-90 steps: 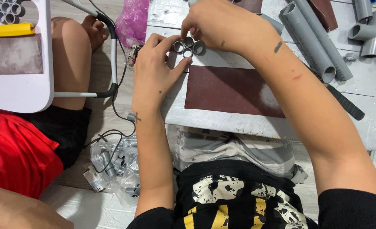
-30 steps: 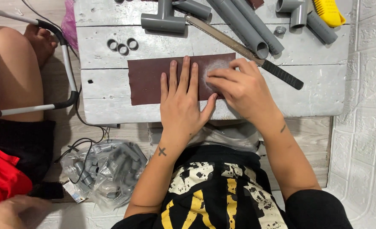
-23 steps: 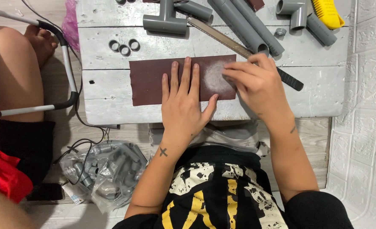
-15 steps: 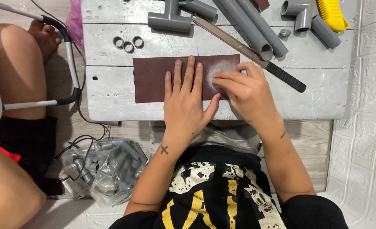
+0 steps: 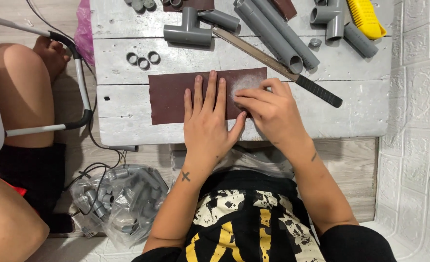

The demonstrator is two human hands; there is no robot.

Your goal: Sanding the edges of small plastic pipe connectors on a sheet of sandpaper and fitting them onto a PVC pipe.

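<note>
Head view, looking down on a grey plank table (image 5: pixel 360 111). I see the left hand (image 5: pixel 209 123) flat and open, fingers spread, pressing on a dark red sandpaper sheet (image 5: pixel 168 94) at the near middle of the table. Right hand (image 5: pixel 273 114) rests just right of it, fingertips pinched together on the sheet's whitened right end; whatever they pinch is hidden, so I cannot tell the piece. My judgement: sheet is thin, floppy, gritty, prone to sliding; best pinned flat by the palm. Three small grey rings (image 5: pixel 143 59) lie just beyond, pipes (image 5: pixel 278 31) and a file (image 5: pixel 278 65) farther right.
</note>
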